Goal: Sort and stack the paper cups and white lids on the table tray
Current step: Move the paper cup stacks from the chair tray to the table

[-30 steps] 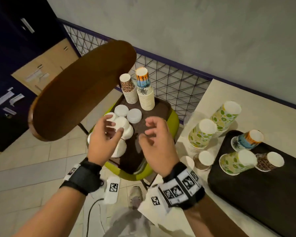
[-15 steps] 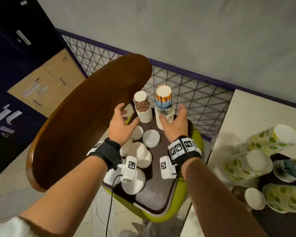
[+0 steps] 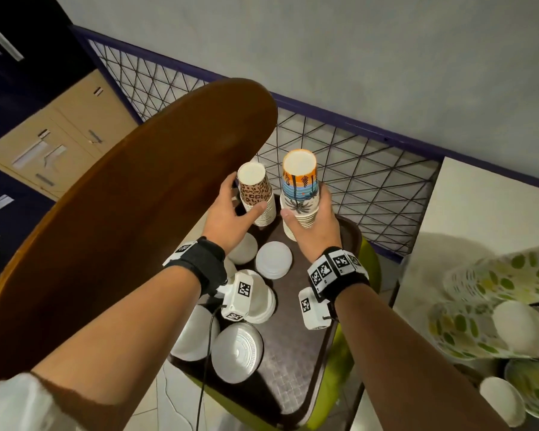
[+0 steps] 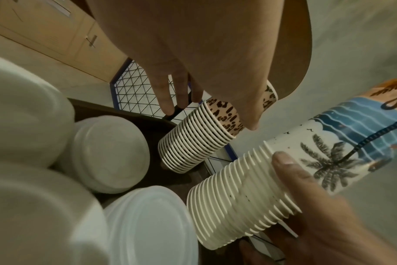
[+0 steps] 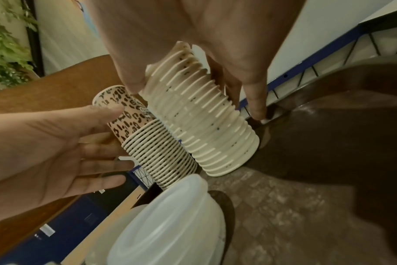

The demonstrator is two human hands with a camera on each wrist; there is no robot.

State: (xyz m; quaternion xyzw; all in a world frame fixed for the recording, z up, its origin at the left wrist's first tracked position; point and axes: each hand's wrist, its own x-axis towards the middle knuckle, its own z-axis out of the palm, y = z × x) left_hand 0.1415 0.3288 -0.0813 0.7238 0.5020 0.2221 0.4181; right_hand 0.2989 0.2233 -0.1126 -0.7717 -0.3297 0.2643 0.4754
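Two upside-down cup stacks stand at the far end of the brown tray [image 3: 299,353]. My left hand [image 3: 246,195] holds the leopard-print stack [image 3: 255,191] between thumb and fingers; the left wrist view shows the thumb on the top cup [image 4: 227,116]. My right hand [image 3: 305,202] grips the taller palm-print stack [image 3: 299,188], thumb on its left and fingers on its right, as in the right wrist view [image 5: 204,125]. White lids [image 3: 273,259] lie in loose piles on the tray's near half, with a larger lid [image 3: 237,353] partly under my left forearm.
The tray rests on a green seat [image 3: 346,353]. A curved wooden chair back [image 3: 122,228] rises close on the left. A wire mesh fence [image 3: 355,169] runs behind. On the table to the right lie green-dotted cups [image 3: 495,306].
Both hands have moved forward from above the lids to the cup stacks and closed around them. The view has shifted closer over the tray.
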